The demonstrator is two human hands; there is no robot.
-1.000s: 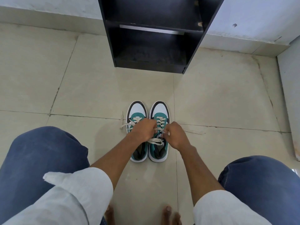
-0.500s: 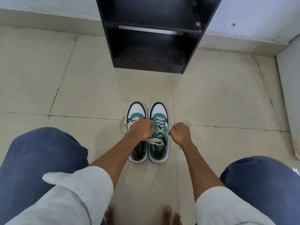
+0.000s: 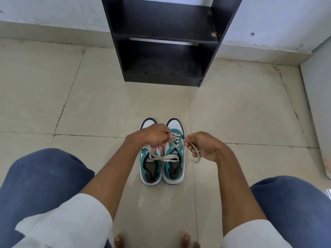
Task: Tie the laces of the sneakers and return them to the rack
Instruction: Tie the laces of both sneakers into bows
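Note:
Two teal, white and black sneakers stand side by side on the floor, toes pointing away: the left sneaker (image 3: 150,169) and the right sneaker (image 3: 174,167). My left hand (image 3: 154,136) hovers over the left shoe's front, fingers closed on one end of the right sneaker's cream lace (image 3: 176,144). My right hand (image 3: 204,146) is just right of the right shoe, pinching the other end, which dangles below my fingers. Another lace strand lies across both shoe tongues. The black shoe rack (image 3: 166,42) stands ahead against the wall, shelves empty.
Beige tiled floor (image 3: 107,104) surrounds the shoes. My knees in blue jeans (image 3: 41,178) flank the pair on both sides and my bare toes (image 3: 186,238) are at the bottom edge. A white wall edge (image 3: 318,104) runs along the right.
My hands have drawn apart, the right one moving out to the right, pulling the right sneaker's lace ends taut. The camera view has shifted slightly.

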